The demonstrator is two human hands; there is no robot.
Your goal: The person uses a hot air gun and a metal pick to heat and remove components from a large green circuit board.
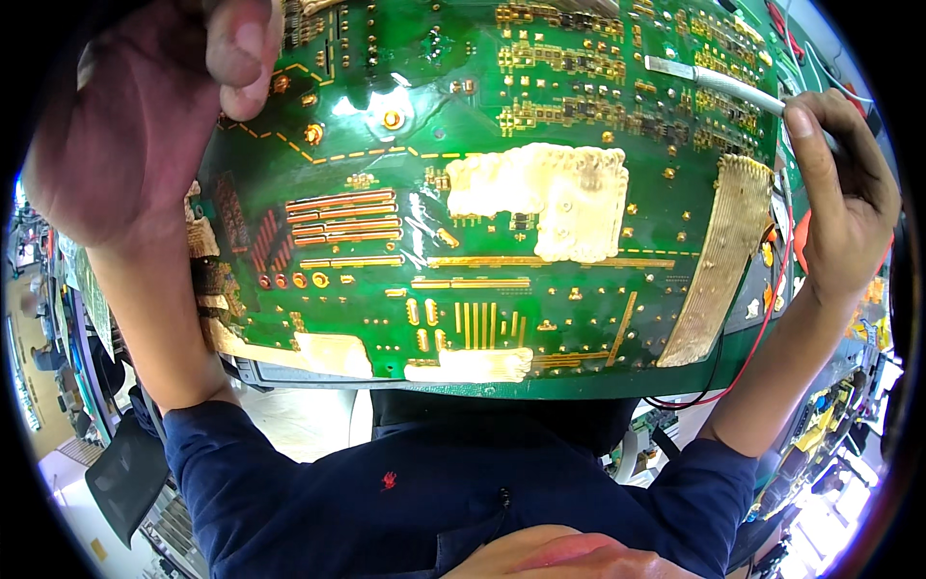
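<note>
A large green circuit board (pixel 579 323) with gold traces spreads across the view in front of me. Cream-coloured patches cover parts of it, one a blocky patch (pixel 584 207) near the middle, another a long ribbed strip (pixel 709 261) at the right. My right hand (pixel 841 179) pinches a thin, white-handled tool (pixel 738 89), its flat greyish tip lying over the board's upper right. Over the upper left of the board is my left hand (pixel 145 130), close to the camera with its fingers curled. The top edge cuts it off, hiding anything it may hold.
Red and black wires (pixel 719 391) loop at the board's lower right edge. A dark chair (pixel 125 482) stands at the lower left. Several electronic parts (pixel 820 415) clutter the right side. More cables (pixel 820 63) run along the far right.
</note>
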